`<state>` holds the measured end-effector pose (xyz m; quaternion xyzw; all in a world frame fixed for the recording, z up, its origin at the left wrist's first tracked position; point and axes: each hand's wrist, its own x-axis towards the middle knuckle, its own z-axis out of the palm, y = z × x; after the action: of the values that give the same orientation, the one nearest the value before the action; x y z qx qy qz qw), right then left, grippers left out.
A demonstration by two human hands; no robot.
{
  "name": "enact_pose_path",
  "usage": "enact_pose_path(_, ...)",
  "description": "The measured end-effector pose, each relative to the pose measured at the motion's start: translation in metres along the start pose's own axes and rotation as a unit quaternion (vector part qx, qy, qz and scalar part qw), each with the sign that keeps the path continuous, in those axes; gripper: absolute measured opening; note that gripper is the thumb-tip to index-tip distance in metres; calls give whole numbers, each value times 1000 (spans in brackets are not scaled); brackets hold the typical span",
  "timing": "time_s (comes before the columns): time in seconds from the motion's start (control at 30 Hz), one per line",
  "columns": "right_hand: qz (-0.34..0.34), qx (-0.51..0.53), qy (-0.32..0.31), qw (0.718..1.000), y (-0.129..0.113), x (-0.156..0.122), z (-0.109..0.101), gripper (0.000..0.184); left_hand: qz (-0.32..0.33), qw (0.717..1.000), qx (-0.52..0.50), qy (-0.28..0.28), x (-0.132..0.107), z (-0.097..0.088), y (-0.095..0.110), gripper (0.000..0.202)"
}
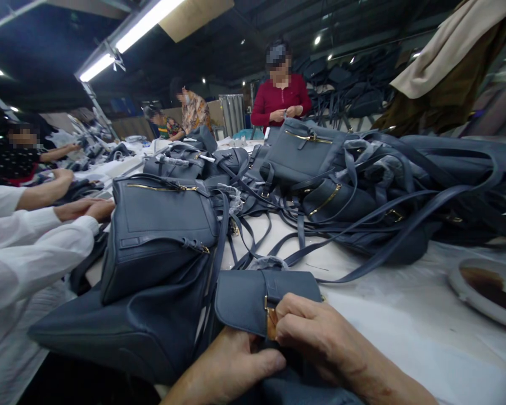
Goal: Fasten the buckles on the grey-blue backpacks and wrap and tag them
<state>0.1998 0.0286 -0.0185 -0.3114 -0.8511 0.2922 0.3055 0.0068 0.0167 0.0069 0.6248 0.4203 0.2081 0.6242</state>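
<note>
A dark blue leather bag flap (248, 298) with a gold clasp (271, 323) lies at the near edge of the white table (405, 320). My right hand (316, 337) is closed, its fingers pinching the clasp. My left hand (231, 365) sits just below the flap, fingers curled against the bag, with the thumb reaching toward the clasp. A finished blue bag with a gold zip (160, 230) stands to the left, leaning on another bag (122, 332).
A heap of blue bags and long straps (362, 208) covers the table's middle and right. A dish with brown liquid (489, 289) sits at the right edge. A co-worker's white sleeves (29, 253) are at the left; a person in red (280, 98) stands at the far end.
</note>
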Motion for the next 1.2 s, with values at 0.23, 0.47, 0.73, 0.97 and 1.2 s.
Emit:
enact_pose_path(0.23,-7,39,-1,999,1,-2,-13,11,-9,999,-47,-16,1,-2,-6,37)
enact_pose_path(0.47,-29,-16,17,999,3,-1,2,22,-50,997,-47,-19,3,-3,-4,40)
enact_pose_path(0.73,-101,-167,33,980,-4,2,4,24,19,999,-38,-13,5,-4,-7,47)
enact_pose_path(0.97,-85,-236,47,967,-13,3,9,25,-8,1000,-8,-15,3,-3,-10,37)
enact_pose_path(1.2,95,-52,130,986,-10,3,-3,17,-36,999,-3,-6,0,1,-1,37)
